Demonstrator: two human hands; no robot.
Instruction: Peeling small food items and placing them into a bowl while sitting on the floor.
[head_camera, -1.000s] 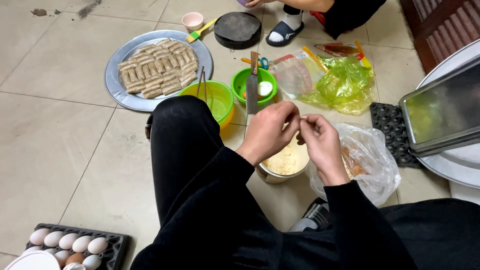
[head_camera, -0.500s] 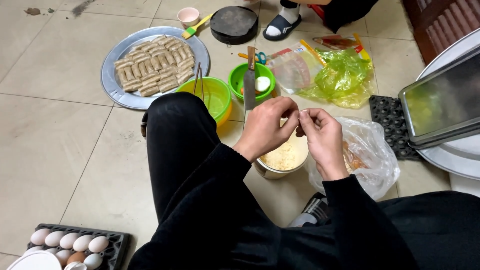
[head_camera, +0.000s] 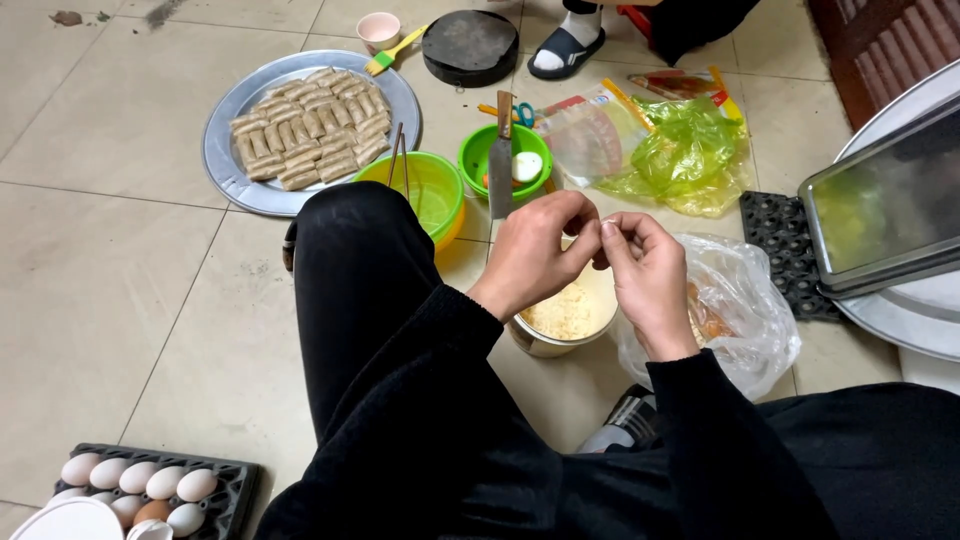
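My left hand (head_camera: 535, 250) and my right hand (head_camera: 650, 275) meet fingertip to fingertip above a pale bowl (head_camera: 522, 338) of yellowish crumbs. Both pinch a small piece between them; the fingers hide most of it. My black-sleeved arms and my bent knee fill the lower part of the head view. A clear plastic bag (head_camera: 750, 310) with something orange-brown inside lies just right of my right hand.
On the tiled floor stand a round metal tray (head_camera: 225, 160) of rolls, a yellow-green bowl (head_camera: 435, 195) with chopsticks, a green bowl (head_camera: 480, 150) with a knife (head_camera: 501, 160) across it, an egg carton (head_camera: 235, 480), a metal box (head_camera: 880, 215) and another person's sandalled foot (head_camera: 565, 45).
My hands stay pinched together over the bowl, the fingers shifting slightly. The view has tilted a little.
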